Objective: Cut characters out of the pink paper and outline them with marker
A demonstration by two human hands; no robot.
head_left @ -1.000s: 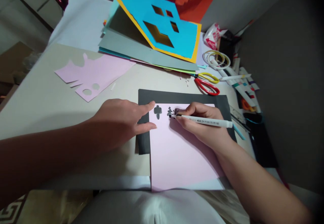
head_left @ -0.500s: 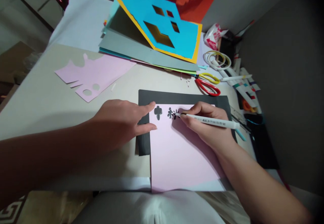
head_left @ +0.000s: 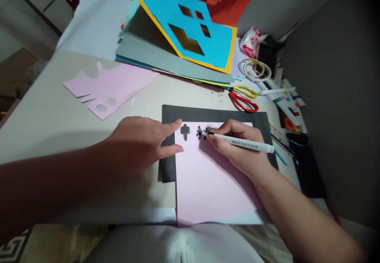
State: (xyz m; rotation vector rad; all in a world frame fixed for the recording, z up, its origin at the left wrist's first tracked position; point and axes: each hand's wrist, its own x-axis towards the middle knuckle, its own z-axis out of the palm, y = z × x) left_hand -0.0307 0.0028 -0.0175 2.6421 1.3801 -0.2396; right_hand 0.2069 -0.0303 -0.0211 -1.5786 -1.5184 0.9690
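The pale pink paper sheet lies flat on a black sheet, directly in front of the person, with its top edge just below the black sheet's top edge. Its near edge comes down to the front of the pale tabletop. Its longer side seems to run toward the person's body, though the wide lens makes that hard to judge. The right hand is the nearer one, resting on the sheet's upper middle. It grips a white marker pen between thumb and fingers, with the pen angled across the paper and its dark tip on a cluster of small black marks. Just left of these is a larger dark, cross-like mark. The left hand is relaxed and open, not grasping anything, with its fingers spread at the sheet's upper left corner. One fingertip is over the black sheet and another lies at the pink edge.

Beyond the black sheet lie red-and-yellow scissors, a roll of tape, and a pink paper offcut with round holes. A stack of coloured card sits farther back, topped by a blue sheet with window-shaped cutouts.
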